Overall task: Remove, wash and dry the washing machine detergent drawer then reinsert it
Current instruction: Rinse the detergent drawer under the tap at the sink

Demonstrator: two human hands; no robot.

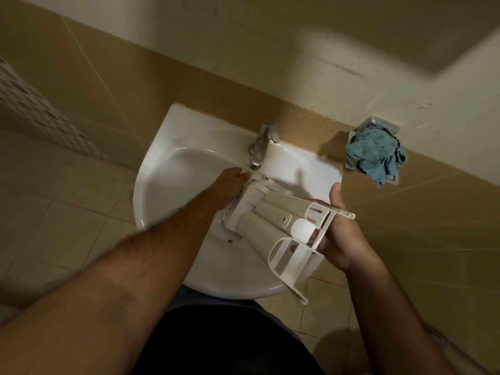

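The detergent drawer [273,220], white with beige undersides, is turned bottom-up over the white sink [162,169]. My right hand [338,234] grips its front end, thumb up beside the panel and fingers under it. My left hand [230,185] lies against the drawer's far left end, just below the tap spout; its fingers are partly hidden behind the drawer. The chrome tap [261,147] stands at the back of the basin. No clear stream of water shows.
A crumpled blue cloth [376,155] sits in a small wall-mounted holder right of the sink. Beige tiled wall runs behind. Tiled floor with a drain lies to the left of the basin.
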